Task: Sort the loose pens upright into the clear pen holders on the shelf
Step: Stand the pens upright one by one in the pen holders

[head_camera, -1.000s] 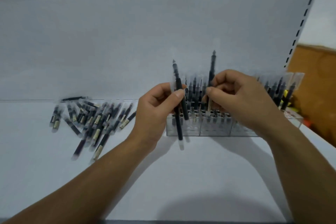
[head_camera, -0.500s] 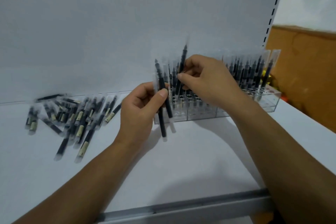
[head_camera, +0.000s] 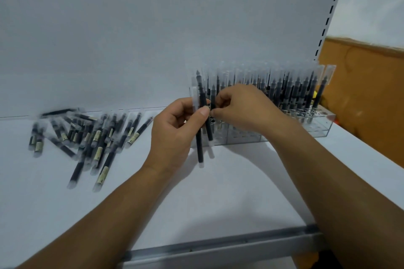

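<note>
My left hand (head_camera: 175,129) grips two black pens with clear caps (head_camera: 200,137), held upright just in front of the left end of the clear pen holders (head_camera: 319,129). My right hand (head_camera: 240,107) pinches a black pen (head_camera: 212,102) standing at the holder's left end, its thumb and forefinger almost touching my left thumb. Many black pens with clear caps (head_camera: 290,91) stand upright in the holder rows. A heap of loose black pens (head_camera: 87,137) lies flat on the white shelf (head_camera: 218,199) to the left.
The shelf's white back panel (head_camera: 153,28) rises right behind the holders. A slotted upright (head_camera: 330,11) marks the right end. An orange-brown board (head_camera: 360,94) stands beyond it. The grey metal front edge (head_camera: 218,244) runs below my arms.
My right hand has lowered the pen it held high into the holder's left end. My left hand stays put with its two pens. The view has tilted down, showing the shelf's front edge.
</note>
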{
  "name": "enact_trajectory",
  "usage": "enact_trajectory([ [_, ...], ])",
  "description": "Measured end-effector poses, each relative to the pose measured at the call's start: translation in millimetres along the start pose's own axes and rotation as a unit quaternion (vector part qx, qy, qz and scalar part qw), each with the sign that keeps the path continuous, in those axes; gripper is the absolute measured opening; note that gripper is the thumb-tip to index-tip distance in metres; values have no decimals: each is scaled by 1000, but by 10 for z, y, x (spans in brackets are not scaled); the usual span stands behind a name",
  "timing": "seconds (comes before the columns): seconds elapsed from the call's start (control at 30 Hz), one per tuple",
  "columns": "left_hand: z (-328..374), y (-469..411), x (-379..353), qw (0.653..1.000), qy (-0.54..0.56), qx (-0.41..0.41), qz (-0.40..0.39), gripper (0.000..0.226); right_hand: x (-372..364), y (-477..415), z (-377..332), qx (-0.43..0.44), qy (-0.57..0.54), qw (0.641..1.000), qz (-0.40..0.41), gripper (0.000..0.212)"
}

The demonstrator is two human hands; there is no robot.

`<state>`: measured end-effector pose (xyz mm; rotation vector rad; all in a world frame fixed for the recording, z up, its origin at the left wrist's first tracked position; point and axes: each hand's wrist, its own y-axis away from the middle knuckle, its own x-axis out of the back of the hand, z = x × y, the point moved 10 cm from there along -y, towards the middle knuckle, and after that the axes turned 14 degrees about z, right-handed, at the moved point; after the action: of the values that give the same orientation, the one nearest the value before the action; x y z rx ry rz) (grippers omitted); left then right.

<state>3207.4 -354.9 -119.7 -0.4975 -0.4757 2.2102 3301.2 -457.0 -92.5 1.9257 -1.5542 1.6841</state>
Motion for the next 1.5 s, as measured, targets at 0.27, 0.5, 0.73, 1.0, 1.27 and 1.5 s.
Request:
enact_trajectory([
  [0.27,21,22,-17,1000,-7,6,-6,18,353,269,83,-56,-225,971,52,16],
  [0.5,3,87,-110,999,5,20,-38,16,322,296,-53,-61,-354,933,38,7],
  [0.73,-61,68,-61,999,2,47,-21,13,676,171,148,-95,-409,889,181,5],
  [1.0,-67,57,-59,999,-1,41,-25,13,638,57,233,-73,-284,930,220,5],
  [1.27,-70,58,-74,999,2,42,-26,13,563,6,232,-63,-245,947,199,9],
  [1.5,-53,62,-67,999,-1,35,-26,12,415,-5,196,-38,-132,981,140,11],
])
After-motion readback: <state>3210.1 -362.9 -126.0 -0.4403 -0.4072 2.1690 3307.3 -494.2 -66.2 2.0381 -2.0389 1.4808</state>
